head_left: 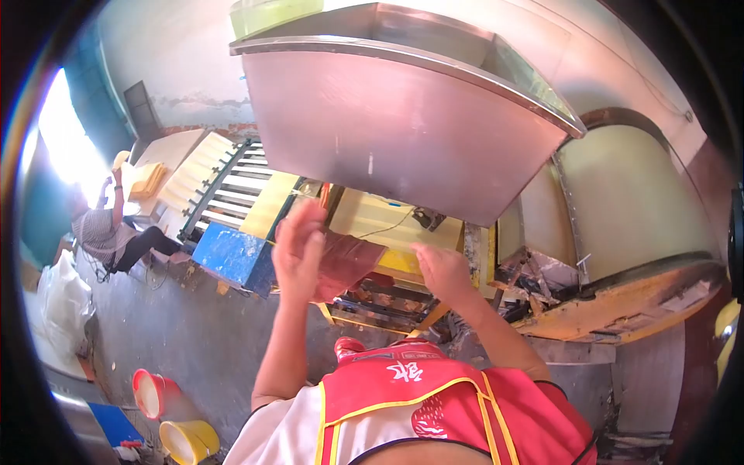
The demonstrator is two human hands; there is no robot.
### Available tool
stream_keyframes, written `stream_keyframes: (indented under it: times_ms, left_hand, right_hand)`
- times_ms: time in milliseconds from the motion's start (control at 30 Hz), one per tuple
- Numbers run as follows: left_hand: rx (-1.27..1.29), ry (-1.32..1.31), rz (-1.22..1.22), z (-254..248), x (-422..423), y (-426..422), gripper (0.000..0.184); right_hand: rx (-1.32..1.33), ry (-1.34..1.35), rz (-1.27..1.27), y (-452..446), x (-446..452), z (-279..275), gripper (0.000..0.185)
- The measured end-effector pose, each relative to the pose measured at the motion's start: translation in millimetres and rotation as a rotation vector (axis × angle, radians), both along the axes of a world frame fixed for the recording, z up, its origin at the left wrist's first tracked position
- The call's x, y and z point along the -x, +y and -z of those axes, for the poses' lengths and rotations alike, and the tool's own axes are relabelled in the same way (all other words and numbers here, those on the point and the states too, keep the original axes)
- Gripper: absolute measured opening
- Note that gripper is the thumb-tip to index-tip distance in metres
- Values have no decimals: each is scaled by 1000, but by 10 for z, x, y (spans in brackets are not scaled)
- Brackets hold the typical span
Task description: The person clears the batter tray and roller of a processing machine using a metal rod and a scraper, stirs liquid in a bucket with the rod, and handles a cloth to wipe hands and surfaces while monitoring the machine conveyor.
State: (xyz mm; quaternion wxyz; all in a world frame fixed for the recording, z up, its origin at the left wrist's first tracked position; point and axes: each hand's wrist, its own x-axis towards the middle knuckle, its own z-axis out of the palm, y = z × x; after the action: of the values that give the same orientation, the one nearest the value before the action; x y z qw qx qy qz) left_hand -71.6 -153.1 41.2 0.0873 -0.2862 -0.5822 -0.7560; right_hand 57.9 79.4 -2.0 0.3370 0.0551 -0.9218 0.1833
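One dark-red cloth [353, 262] lies over the near edge of a yellow machine frame [401, 265], between the person's two hands. The left hand [298, 244] is raised with its fingers loosely open, overlapping the cloth's left end in view; the right hand [446, 273] sits beyond its other end, fingers bent, and whether it grips anything cannot be told. Behind the cloth, one thin cable [380, 231] crosses the pale bed. One large steel hopper [403, 124] overhangs the bed and blocks the view of its far part. To the right stands one big pale drum [632, 194]; to the left, one blue box [221, 252] and one slatted conveyor [242, 172]. Farther left, one co-worker [105, 232] is beside one stack of yellow sheets [147, 180]. Two buckets, one red [160, 387] and one yellow [204, 439], stand on the floor near one white plastic sack [66, 298].
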Motion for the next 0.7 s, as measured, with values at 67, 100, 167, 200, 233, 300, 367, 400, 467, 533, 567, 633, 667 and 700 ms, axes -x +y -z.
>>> stream_keyframes:
  times_ms: [67, 100, 167, 200, 233, 300, 367, 400, 467, 533, 567, 633, 667, 700]
  left_hand:
    - [169, 61, -149, 73, 291, -38, 44]
    - [405, 287, -247, 129, 431, -10, 39]
    - [633, 530, -317, 243, 599, 85, 34]
    - [787, 615, -341, 300, 626, 143, 28]
    - [940, 699, -366, 362, 636, 198, 23]
    - [855, 692, -342, 409, 635, 266, 17]
    - [940, 610, -420, 385, 594, 262, 13]
    - [912, 611, -433, 388, 591, 283, 12]
    - [918, 629, -422, 401, 610, 272, 12]
    - [941, 664, -457, 399, 588, 290, 11]
    - [966, 644, -460, 412, 580, 298, 11]
    - [952, 670, -465, 465, 604, 293, 12]
    - [960, 673, -452, 515, 638, 281, 14]
    - [963, 665, -450, 531, 640, 285, 15]
  right_hand:
    - [-26, -22, 95, 130, -5, 26, 17]
    - [-40, 1, 150, 174, 9, 23, 13]
    - [-47, 22, 233, 199, 12, 76, 10]
    - [-92, -94, 249, 201, 30, 117, 11]
    - [-135, -214, 263, 202, 34, 143, 13]
    - [-97, -247, 278, 186, 36, 138, 16]
    - [-58, -284, 279, 178, 26, 125, 18]
    - [-53, -283, 269, 185, 26, 115, 18]
    - [-34, -286, 268, 172, 39, 104, 18]
    - [-23, -268, 273, 176, 9, 104, 19]
    - [-7, -279, 298, 180, -10, 111, 19]
    - [29, -377, 306, 175, -9, 124, 19]
    - [40, -382, 323, 176, -15, 127, 19]
    - [46, -348, 307, 186, -19, 123, 20]
